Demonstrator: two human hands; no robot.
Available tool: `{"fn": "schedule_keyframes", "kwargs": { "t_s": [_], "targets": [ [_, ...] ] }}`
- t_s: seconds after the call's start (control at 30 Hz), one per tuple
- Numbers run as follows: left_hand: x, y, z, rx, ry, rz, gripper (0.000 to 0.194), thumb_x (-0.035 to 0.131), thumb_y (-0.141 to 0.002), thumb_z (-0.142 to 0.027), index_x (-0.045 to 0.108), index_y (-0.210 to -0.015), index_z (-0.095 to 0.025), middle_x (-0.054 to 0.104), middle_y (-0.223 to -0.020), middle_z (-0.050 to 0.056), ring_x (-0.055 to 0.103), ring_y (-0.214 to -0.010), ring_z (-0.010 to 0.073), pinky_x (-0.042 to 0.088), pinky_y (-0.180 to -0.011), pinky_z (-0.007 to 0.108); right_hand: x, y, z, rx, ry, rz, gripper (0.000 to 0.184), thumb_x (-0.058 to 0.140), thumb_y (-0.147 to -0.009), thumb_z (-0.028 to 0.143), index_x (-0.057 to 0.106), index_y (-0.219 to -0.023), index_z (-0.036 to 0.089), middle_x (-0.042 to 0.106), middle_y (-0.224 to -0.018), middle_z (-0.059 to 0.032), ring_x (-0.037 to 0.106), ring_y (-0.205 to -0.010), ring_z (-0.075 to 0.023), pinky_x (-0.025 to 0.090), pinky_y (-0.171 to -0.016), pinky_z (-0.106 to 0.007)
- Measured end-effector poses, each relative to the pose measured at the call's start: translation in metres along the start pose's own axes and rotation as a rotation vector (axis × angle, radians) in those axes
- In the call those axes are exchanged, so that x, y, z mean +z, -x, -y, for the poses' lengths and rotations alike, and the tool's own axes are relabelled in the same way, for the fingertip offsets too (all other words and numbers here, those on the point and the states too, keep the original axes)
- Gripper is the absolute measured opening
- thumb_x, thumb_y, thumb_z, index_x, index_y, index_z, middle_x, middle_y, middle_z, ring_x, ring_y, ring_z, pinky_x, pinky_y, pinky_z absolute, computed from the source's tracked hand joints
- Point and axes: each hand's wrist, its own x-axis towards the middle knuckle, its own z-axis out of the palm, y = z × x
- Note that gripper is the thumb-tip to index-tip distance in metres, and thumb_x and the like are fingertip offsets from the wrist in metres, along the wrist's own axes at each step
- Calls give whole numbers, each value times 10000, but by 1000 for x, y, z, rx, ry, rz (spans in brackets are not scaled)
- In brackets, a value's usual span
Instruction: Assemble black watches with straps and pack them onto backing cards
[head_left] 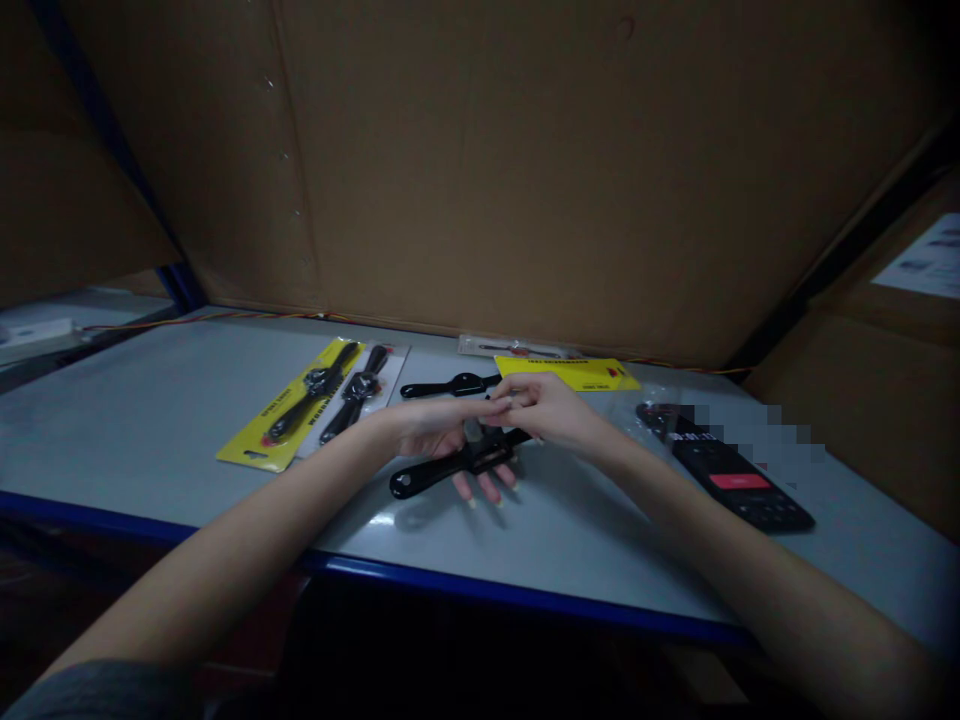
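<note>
A black spokeshave (491, 452) lies across my left hand (442, 428), whose fingers show beneath it and whose thumb reaches over the top. One of its handles points left toward the front edge of the table. My right hand (551, 405) is above the other handle, thumb and fingers pinched together at my left thumb tip. Whatever is in that pinch is too small or hidden to make out. Just behind both hands, a second black piece with a long handle (450, 386) rests on the table, its right end covered by my right hand.
To the left lie two packaged spokeshaves, one on a yellow card (251, 443) and one on a pale card (386, 385). A yellow card (570, 373) and a flat clear pack (480, 345) lie at the back. On the right, a phone (750, 492) lies beside clear plastic (652, 410). Cardboard (487, 180) walls the back.
</note>
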Motion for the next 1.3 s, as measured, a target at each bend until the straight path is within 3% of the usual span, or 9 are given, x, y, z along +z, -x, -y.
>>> {"fn": "schedule_keyframes", "kwargs": {
  "t_s": [0.23, 0.43, 0.53, 0.67, 0.8, 0.97, 1.07, 1.17, 1.3],
  "targets": [
    [1, 0, -7, -66, 6, -54, 781, 246, -773, -715, 516, -1129, -75, 663, -963, 175, 628, -889, 289, 491, -744, 486, -5, 4, 8, 32, 84, 39, 302, 672, -644, 397, 642, -782, 131, 390, -404, 86, 295, -359, -49, 167, -385, -213],
    [-2, -2, -5, -41, 38, -61, 715, 336, -758, -688, 526, -1114, -98, 644, -999, 192, 619, -921, 293, 519, -661, 429, 2, 7, 5, -95, 113, 9, 232, 650, -682, 369, 615, -755, 152, 483, -524, 48, 373, -425, -67, 243, -405, -208],
    [-2, -1, -4, -9, 45, -44, 678, 355, -760, -667, 535, -1100, -108, 641, -1014, 184, 620, -926, 285, 523, -622, 386, 2, 8, 3, -116, 168, -7, 223, 652, -684, 365, 604, -771, 166, 454, -505, 60, 383, -436, -77, 246, -415, -209],
    [0, 1, -8, -2, 60, -83, 596, 397, -775, -569, 530, -1133, -111, 642, -1017, 166, 625, -901, 273, 517, -662, 403, 1, 10, 5, -146, 320, -79, 243, 664, -688, 364, 585, -840, 192, 390, -464, 89, 373, -433, -83, 241, -440, -217],
    [-1, 4, -10, -8, 93, -92, 510, 399, -764, -419, 545, -1112, -76, 635, -1048, 164, 623, -903, 266, 509, -713, 418, -1, 13, 8, -189, 438, -101, 210, 649, -713, 382, 590, -783, 193, 391, -469, 85, 348, -439, -76, 209, -452, -224],
    [-6, 7, -8, 48, 82, -31, 417, 415, -790, -313, 526, -1097, -53, 613, -1109, 182, 620, -945, 266, 506, -739, 415, -10, 12, 9, -153, 285, -7, 238, 635, -723, 386, 590, -839, 183, 354, -449, 97, 318, -413, -69, 210, -440, -222],
    [-9, 8, -7, 90, 88, -26, 358, 438, -816, -271, 495, -1103, -64, 622, -1101, 182, 631, -930, 259, 511, -721, 395, -19, 10, 9, -117, 140, -19, 239, 590, -757, 377, 581, -884, 174, 397, -472, 79, 366, -432, -81, 261, -442, -225],
    [-9, 9, -7, 107, 104, -31, 317, 458, -824, -237, 486, -1089, -65, 633, -1076, 186, 638, -921, 255, 511, -722, 386, -29, 10, 10, -100, -11, -49, 215, 522, -802, 312, 575, -962, 179, 526, -614, 18, 492, -574, -118, 368, -524, -250],
    [-8, 8, -9, 91, 111, -19, 335, 438, -843, -302, 500, -1081, -75, 640, -1066, 171, 635, -924, 252, 509, -737, 400, -34, 13, 14, -151, -125, 76, 346, 556, -772, 223, 526, -1117, 217, 592, -861, -35, 564, -805, -163, 453, -700, -320]
  ]
}}
